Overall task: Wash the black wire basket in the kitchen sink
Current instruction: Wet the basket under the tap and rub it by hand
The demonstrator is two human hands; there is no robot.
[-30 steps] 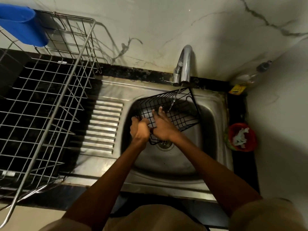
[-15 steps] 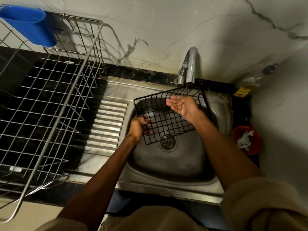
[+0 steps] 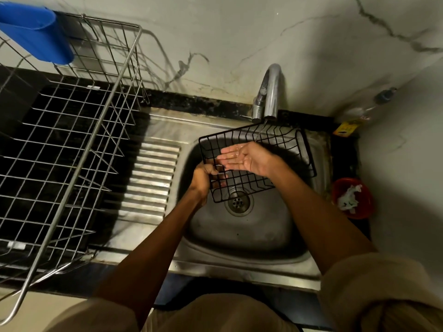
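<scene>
The black wire basket (image 3: 285, 142) is tilted over the steel sink (image 3: 242, 236), its far edge under the tap (image 3: 269, 92). A thin stream of water falls from the tap onto it. My left hand (image 3: 203, 178) grips the basket's near left edge, fingers curled through the wires. My right hand (image 3: 247, 157) lies palm up over the basket, fingers straight and wet, holding nothing. The drain (image 3: 238, 202) shows below the basket's near corner.
A large steel dish rack (image 3: 79, 144) stands on the dark counter at left, with a blue plastic cup (image 3: 36, 34) hung at its far corner. A ribbed drainboard (image 3: 148, 180) lies between rack and sink. A red bowl (image 3: 352, 198) and a bottle (image 3: 369, 106) sit at right.
My right hand has left the basket's near edge and turned palm up under the tap's stream. My left hand keeps its grip; the basket has tilted and shifted slightly.
</scene>
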